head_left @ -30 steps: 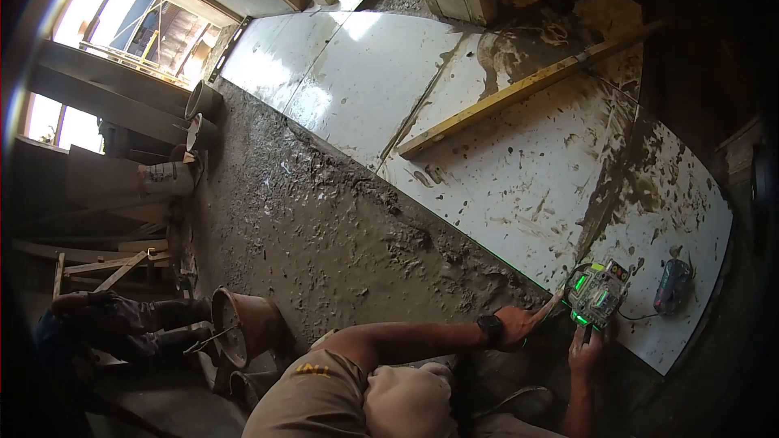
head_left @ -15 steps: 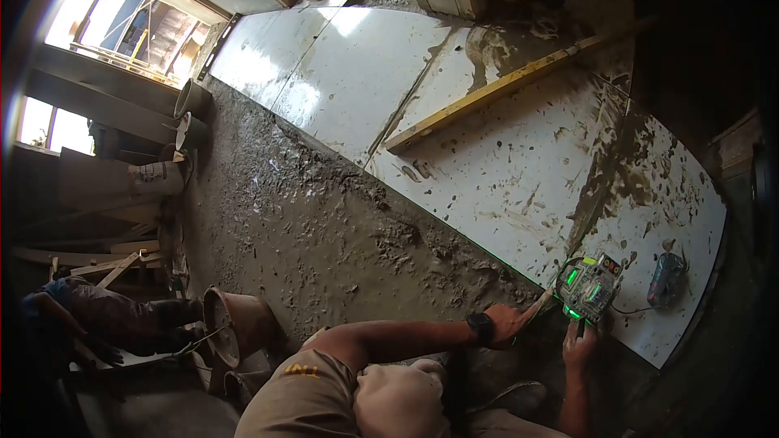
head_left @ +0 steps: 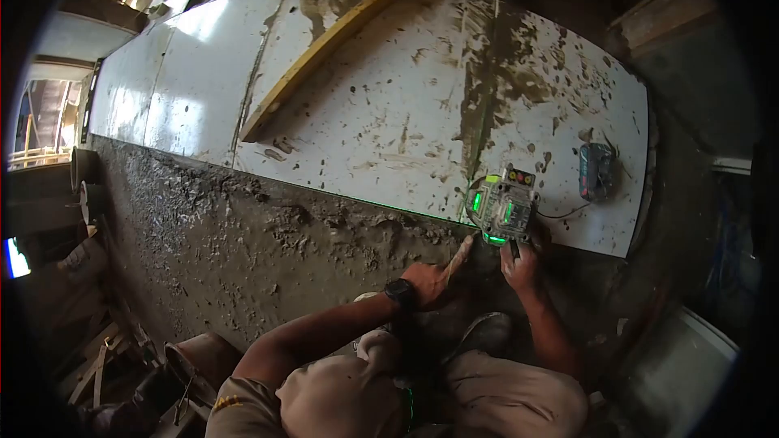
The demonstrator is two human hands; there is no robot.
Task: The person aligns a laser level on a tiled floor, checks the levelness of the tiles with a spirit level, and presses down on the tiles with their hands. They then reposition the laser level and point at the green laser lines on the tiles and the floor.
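A laser level [head_left: 505,207] with glowing green lights stands at the near edge of the mud-spattered white tiles [head_left: 341,138]. My right hand [head_left: 521,268] is closed at its near, lower side, fingers around a dark part there. My left hand [head_left: 426,284], below a dark wristwatch [head_left: 401,293], is over wet mortar to the left. Its index finger stretches toward the level's foot; the other fingers are curled and partly hidden. A thin green line runs along the tile edge. On the tiles to the right lies a dark battery pack [head_left: 596,172], a thin cable between it and the level.
A long yellow straightedge [head_left: 324,45] lies slantwise across the tiles. Rough wet mortar [head_left: 268,251] covers the floor before them. A bucket [head_left: 203,357] stands at lower left near wood scraps [head_left: 97,365]. A pale panel [head_left: 690,349] is at lower right.
My view has turned to the right, so the tiles, level and hands appear farther left and higher. Both hands keep about the same place around the level.
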